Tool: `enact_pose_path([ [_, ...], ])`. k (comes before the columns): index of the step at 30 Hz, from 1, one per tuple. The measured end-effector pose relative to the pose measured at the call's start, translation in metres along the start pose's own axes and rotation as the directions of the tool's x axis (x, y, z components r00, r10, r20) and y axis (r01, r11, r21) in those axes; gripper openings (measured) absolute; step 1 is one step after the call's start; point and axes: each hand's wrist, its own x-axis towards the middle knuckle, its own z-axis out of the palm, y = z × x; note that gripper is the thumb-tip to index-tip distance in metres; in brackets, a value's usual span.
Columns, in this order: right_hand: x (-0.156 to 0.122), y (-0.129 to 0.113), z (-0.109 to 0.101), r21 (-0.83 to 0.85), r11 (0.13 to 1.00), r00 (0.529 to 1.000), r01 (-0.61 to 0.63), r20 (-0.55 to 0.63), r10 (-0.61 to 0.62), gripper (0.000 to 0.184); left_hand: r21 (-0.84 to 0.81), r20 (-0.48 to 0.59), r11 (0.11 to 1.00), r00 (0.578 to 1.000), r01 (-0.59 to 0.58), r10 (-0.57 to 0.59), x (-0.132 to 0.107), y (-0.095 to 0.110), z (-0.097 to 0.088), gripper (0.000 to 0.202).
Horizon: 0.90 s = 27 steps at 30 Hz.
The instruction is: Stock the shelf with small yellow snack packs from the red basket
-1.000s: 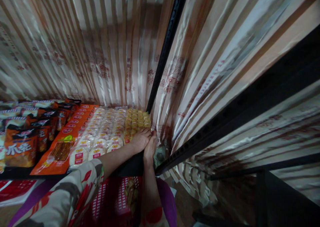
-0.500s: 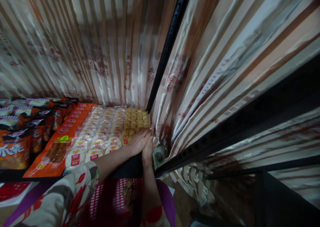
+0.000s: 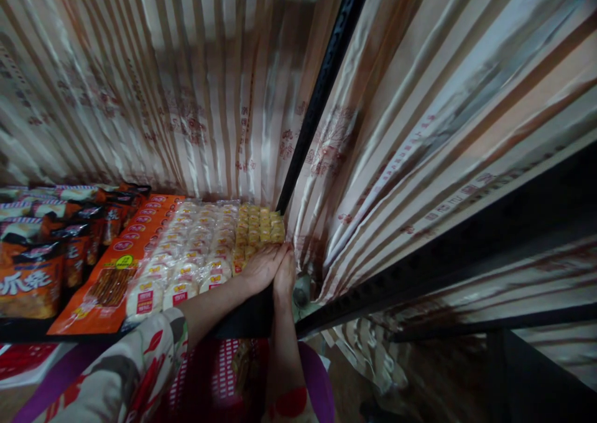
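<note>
My left hand (image 3: 262, 271) reaches across the near end of a block of small yellow wrapped snacks (image 3: 257, 226). Its fingers are stretched out and lie close together, pointing right. Beside it, my right hand (image 3: 284, 276) extends forward along the right edge of the block, fingers straight. The two hands touch at the fingertips. What lies under the palms is hidden. Left of the yellow snacks sit rows of round white cakes (image 3: 185, 267) in clear wrappers with red labels.
All the snacks stand on a black shelf (image 3: 247, 316). An orange packet of brown sticks (image 3: 109, 280) and several orange snack bags (image 3: 32, 280) fill its left part. A black post (image 3: 317, 112) rises behind, before striped curtains (image 3: 209, 87). A red basket (image 3: 226, 373) is below.
The view has shifted slightly, so the shelf and snacks appear a little farther right and lower. Both hands stay at the near end of the yellow snacks, almost in the same pose.
</note>
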Motion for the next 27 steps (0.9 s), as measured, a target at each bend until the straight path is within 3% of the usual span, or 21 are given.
enact_pose_path([
  [11, 0.02, 0.007, 0.011, 0.139, 0.987, 0.996, -0.08, 0.054, 0.073, 0.058, -0.083, -0.013, 0.996, 0.999, -0.044, 0.043, 0.0, -0.008, 0.004, 0.068],
  [23, 0.022, 0.0, 0.01, 0.288, 0.936, 0.98, -0.201, 0.049, 0.195, 0.055, -0.056, -0.094, 0.997, 0.994, -0.052, 0.047, 0.0, -0.009, 0.009, 0.067],
  [27, 0.028, 0.001, 0.01, 0.265, 0.952, 0.988, -0.153, 0.05, 0.145, 0.056, -0.045, -0.099, 0.998, 0.994, -0.05, 0.045, 0.0, -0.011, 0.009, 0.066],
])
